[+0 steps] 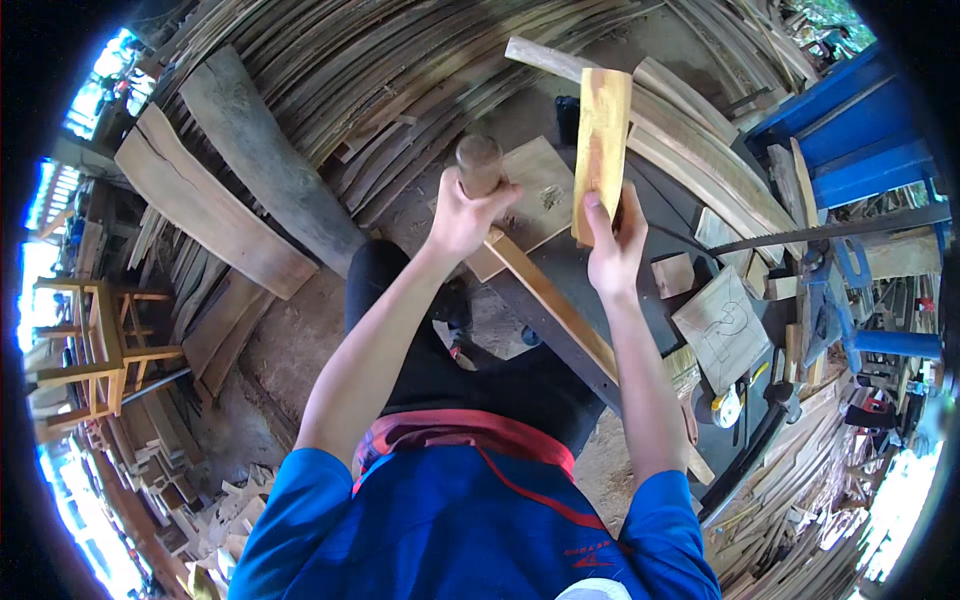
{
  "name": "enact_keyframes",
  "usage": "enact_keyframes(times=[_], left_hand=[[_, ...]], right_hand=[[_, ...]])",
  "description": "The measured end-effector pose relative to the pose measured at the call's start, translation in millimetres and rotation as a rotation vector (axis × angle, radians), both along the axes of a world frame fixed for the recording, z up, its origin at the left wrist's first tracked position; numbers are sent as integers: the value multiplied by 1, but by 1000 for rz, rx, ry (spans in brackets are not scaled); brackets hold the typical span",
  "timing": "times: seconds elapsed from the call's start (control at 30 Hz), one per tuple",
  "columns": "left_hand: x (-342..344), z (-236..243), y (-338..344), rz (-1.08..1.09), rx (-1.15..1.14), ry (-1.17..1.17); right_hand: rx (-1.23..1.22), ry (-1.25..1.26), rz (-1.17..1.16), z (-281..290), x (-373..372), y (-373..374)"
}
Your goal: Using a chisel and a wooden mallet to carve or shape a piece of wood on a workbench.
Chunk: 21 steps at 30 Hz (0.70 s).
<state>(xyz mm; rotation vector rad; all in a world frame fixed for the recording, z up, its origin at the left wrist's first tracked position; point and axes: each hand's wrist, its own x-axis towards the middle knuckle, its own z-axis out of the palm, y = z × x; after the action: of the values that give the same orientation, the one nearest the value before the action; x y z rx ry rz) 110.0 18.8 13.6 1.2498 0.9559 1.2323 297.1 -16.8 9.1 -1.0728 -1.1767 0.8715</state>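
Note:
My left hand [465, 213] is closed around a rounded, brown, wooden-looking piece [480, 160], whose blunt end points up and away from me; its lower part is hidden by the fingers. My right hand [617, 245] grips the lower end of a flat yellow wooden block [604, 130], thumb on the near face, holding it upright over the dark bench top. The two pieces are apart. Beneath and between my hands, a long narrow strip of wood [555, 302] lies along the bench edge. A pale square board [535, 170] with some shavings on it is just beyond.
On the bench at right are a board with a pencilled outline [722, 330], a small wood block [673, 275], a tape measure [727, 408] and a hammer head [783, 398]. A long saw blade [860, 228] juts in near a blue vise [845, 300]. Stacked planks [300, 90] line the back.

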Motion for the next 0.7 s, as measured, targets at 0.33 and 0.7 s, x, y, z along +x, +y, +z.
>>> enact_keyframes(times=[0.33, 0.7], left_hand=[[-22, -11, -9, 129, 2, -123], [-51, 23, 8, 128, -3, -619]], right_hand=[[6, -4, -82, -39, -1, 5], [-98, -10, -48, -46, 1, 6]])
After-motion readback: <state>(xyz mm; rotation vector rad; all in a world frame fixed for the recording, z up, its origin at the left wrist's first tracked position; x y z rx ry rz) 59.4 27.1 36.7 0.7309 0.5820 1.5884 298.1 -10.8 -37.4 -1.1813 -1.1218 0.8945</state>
